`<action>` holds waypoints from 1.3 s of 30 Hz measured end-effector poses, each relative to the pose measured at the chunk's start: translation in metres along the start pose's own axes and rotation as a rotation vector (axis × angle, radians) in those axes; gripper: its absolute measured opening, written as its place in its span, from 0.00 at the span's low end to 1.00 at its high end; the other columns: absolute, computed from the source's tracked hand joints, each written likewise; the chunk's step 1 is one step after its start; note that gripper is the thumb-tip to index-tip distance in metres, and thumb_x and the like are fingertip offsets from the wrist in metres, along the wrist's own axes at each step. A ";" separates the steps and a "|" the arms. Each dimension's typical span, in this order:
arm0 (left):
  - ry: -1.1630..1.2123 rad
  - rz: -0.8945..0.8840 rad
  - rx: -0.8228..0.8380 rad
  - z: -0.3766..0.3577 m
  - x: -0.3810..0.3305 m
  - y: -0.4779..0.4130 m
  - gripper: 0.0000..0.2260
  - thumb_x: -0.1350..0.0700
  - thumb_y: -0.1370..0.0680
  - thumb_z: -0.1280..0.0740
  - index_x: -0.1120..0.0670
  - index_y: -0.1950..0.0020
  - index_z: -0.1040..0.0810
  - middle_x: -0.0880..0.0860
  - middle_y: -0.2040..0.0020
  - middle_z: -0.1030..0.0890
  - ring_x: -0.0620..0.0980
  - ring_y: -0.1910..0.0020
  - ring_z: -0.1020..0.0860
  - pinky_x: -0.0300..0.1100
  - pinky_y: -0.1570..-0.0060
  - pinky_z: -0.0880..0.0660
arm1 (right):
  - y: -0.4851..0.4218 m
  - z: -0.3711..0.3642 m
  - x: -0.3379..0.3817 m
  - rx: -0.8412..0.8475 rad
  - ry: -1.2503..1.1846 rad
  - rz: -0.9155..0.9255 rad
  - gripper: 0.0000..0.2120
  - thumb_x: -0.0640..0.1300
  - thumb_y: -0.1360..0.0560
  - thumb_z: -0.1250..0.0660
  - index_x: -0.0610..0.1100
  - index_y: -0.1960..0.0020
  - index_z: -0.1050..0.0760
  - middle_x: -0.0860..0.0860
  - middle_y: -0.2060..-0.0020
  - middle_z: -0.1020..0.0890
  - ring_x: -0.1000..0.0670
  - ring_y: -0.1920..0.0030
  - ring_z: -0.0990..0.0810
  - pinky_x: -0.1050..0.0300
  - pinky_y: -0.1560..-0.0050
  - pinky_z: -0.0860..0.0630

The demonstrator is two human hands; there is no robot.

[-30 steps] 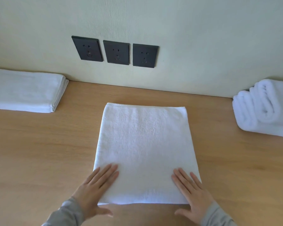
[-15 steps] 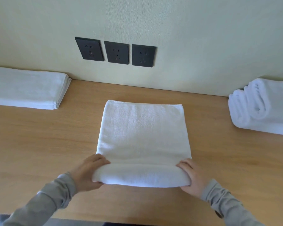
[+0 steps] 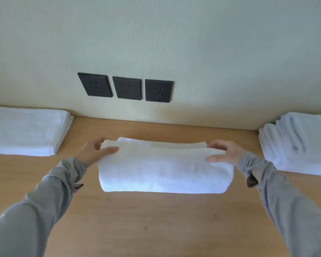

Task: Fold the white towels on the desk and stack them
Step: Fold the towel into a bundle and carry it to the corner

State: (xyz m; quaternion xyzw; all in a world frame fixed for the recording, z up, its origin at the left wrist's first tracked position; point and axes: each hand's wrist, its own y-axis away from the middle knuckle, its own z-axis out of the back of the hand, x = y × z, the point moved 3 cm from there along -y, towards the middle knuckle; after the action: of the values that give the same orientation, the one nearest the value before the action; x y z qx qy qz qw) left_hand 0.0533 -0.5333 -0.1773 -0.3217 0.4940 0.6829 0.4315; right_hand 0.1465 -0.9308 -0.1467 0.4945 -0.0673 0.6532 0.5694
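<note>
Presently, I record both hands on the one towel [image 3: 163,169], which lies on the desk [image 3: 156,219] directly between them, its long axis running from hand to hand. The left hand [image 3: 93,153] pinches the towel's upper layer at its own end, thumb on top and fingers curled behind the edge. The right hand [image 3: 224,152] holds the opposite end likewise, thumb on the cloth and fingers tucked over the far edge. The upper layer is doubled over the lower one, and the held edge sits just short of the lower layer's far edge, which shows beyond the hands. In my judgement the fold is nearly closed and the held edge needs setting down flush, ahead of both hands. A flat folded stack [image 3: 26,130] lies outboard of the left hand, well apart from it; a looser heap of towels [image 3: 295,143] lies outboard of the right hand. I judge the left hand nearer the stack, so the transfer would travel that way, long axis leading.
</note>
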 end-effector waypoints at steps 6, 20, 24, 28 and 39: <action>0.047 0.173 -0.251 -0.015 0.023 -0.055 0.15 0.41 0.27 0.32 0.52 0.53 0.22 0.46 0.63 0.21 0.45 0.63 0.24 0.39 0.64 0.29 | -0.050 -0.006 -0.018 -0.311 -0.277 -0.186 0.24 0.51 0.33 0.26 0.45 0.41 0.27 0.46 0.45 0.22 0.42 0.46 0.23 0.46 0.39 0.27; -0.462 0.272 -0.310 -0.034 0.023 -0.085 0.23 0.41 0.21 0.45 0.59 0.38 0.29 0.65 0.43 0.24 0.63 0.44 0.27 0.47 0.52 0.34 | -0.100 -0.034 -0.047 -0.333 0.029 -0.299 0.26 0.56 0.26 0.35 0.37 0.40 0.33 0.41 0.49 0.24 0.46 0.54 0.28 0.56 0.51 0.34; -0.968 -0.009 -0.438 -0.058 -0.020 -0.056 0.27 0.40 0.21 0.49 0.52 0.26 0.40 0.55 0.31 0.32 0.57 0.33 0.33 0.53 0.37 0.37 | -0.111 -0.030 -0.041 -0.338 0.184 -0.331 0.28 0.59 0.27 0.35 0.38 0.39 0.33 0.40 0.44 0.26 0.45 0.53 0.30 0.55 0.50 0.34; -1.060 -0.297 -0.221 -0.137 -0.034 -0.016 0.32 0.37 0.23 0.64 0.47 0.26 0.38 0.52 0.26 0.35 0.54 0.27 0.37 0.58 0.31 0.40 | -0.114 -0.028 -0.035 -0.331 0.209 -0.348 0.28 0.58 0.28 0.33 0.39 0.38 0.34 0.38 0.42 0.28 0.38 0.43 0.27 0.49 0.43 0.31; -1.111 -0.253 -0.116 -0.161 -0.010 -0.019 0.28 0.38 0.23 0.62 0.44 0.24 0.49 0.51 0.23 0.48 0.53 0.24 0.50 0.56 0.27 0.56 | -0.042 -0.129 0.031 -0.374 0.828 0.256 0.31 0.55 0.24 0.64 0.45 0.26 0.42 0.50 0.25 0.41 0.48 0.25 0.45 0.41 0.27 0.53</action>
State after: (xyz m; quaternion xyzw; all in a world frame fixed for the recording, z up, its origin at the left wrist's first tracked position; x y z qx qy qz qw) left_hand 0.0770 -0.6869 -0.2258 0.0056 0.1122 0.7185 0.6864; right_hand 0.1116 -0.8112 -0.2095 0.0691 -0.0115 0.8370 0.5427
